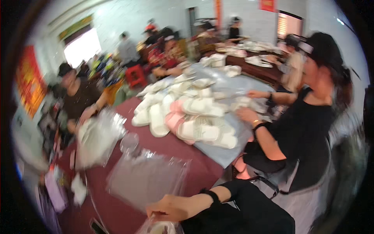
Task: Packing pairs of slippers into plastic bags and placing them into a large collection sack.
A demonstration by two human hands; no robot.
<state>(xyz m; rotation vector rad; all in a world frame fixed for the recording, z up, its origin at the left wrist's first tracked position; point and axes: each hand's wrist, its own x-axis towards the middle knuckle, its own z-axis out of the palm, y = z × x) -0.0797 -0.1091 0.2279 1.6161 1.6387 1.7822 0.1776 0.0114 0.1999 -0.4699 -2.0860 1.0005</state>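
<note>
My right hand comes in at the lower middle, with a black band at its wrist. Its fingers are closed on the edge of a clear plastic bag, which the frame's lower edge cuts off. Inside the bag shows part of something white, perhaps a slipper. Just beyond this hand, a stack of flat clear plastic bags lies on the dark red tabletop. My left hand is out of view.
White slippers, a few with pink, are heaped mid-table on grey-blue sheeting. A co-worker in black sits at the right, handling slippers. Another person at the left holds a filled clear bag. A red stool stands behind.
</note>
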